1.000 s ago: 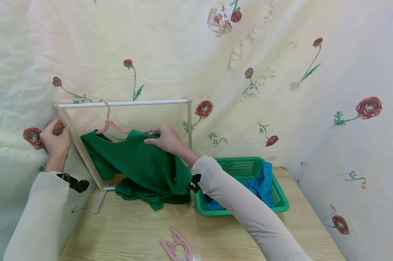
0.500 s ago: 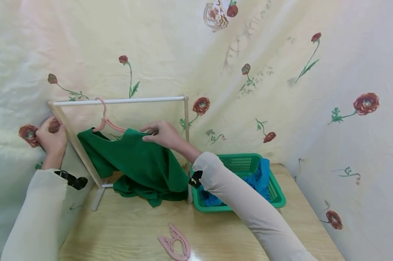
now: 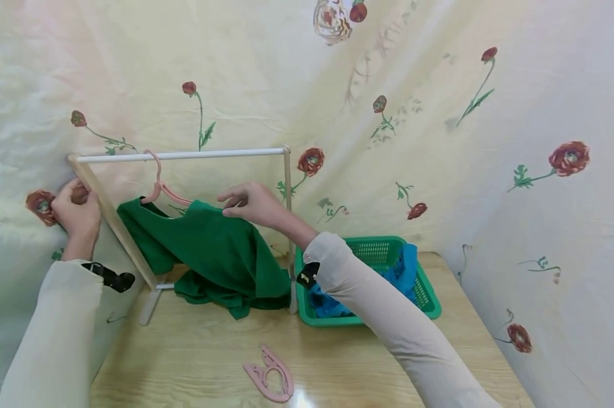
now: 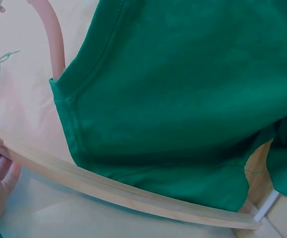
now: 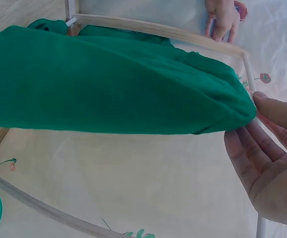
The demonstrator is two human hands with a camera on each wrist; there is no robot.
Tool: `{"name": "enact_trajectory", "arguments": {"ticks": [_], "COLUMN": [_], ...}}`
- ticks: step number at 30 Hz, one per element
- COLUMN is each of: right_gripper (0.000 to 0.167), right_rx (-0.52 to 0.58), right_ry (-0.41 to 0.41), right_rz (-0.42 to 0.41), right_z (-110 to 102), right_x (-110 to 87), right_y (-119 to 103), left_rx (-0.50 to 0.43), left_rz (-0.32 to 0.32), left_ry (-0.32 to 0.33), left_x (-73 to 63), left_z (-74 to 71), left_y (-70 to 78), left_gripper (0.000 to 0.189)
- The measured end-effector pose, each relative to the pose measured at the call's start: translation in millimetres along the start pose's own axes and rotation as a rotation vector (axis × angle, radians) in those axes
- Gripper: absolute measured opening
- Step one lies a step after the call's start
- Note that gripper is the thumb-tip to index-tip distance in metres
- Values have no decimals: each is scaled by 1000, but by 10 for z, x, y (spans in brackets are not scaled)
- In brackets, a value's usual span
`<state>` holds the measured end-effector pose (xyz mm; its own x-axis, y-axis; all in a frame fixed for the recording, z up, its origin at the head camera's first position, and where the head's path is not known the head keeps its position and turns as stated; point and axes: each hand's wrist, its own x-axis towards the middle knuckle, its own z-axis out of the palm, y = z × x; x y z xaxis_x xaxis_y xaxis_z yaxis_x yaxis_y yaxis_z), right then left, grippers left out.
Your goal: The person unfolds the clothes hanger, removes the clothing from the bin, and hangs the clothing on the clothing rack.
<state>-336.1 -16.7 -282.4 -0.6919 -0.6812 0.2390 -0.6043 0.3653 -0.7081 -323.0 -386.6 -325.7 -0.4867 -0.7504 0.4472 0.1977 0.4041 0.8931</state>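
A green shirt (image 3: 210, 243) hangs by a pink hanger (image 3: 159, 190) hooked over the white bar (image 3: 210, 153) of a small wooden clothes rack. It sags lower on the right, its bottom bunched near the table. At the rack's left post (image 4: 93, 186), my left hand (image 3: 77, 212) grips the wood with thumb and fingers. My right hand (image 3: 251, 204) is at the shirt's right shoulder, thumb and fingers apart and loosely bent. In the right wrist view, the shoulder's tip lies between the thumb and fingers of my right hand (image 5: 277, 163). The hanger's right end is hidden inside the cloth.
A green basket (image 3: 431, 297) holding blue cloth (image 3: 404, 275) stands right of the rack, partly behind my right forearm. Near the front of the wooden table (image 3: 184, 362) lies a folded pink hanger (image 3: 271, 377). Flowered fabric covers the walls.
The right hand's fingers have loosened and lifted slightly off the shirt's shoulder. My left hand stays on the post. The whole scene shifts a little left and up in the head view.
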Motion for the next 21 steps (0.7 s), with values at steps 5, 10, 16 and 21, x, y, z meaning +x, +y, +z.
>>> {"name": "enact_trajectory", "arguments": {"ticks": [5,10,16,21], "right_gripper": [33,33,32,31], "right_rx": [15,6,22,11], "right_ry": [1,9,36,69], "right_rz": [-18,-31,-27,-31], "right_z": [-29,-77,-201,-324], "right_x": [-31,-83,-161,-241], "right_y": [-12,-22,-9,23], "left_rx": [-5,-3,-14,-1], "left_rz": [-4,-14,-40,-61], "left_ry": [3,10,8,9], "left_x": [-3,-16,-17,-4], "left_z": [-9,-7,9,-18], "left_y": [11,22,18,-6], "left_gripper": [35,36,36,36]}}
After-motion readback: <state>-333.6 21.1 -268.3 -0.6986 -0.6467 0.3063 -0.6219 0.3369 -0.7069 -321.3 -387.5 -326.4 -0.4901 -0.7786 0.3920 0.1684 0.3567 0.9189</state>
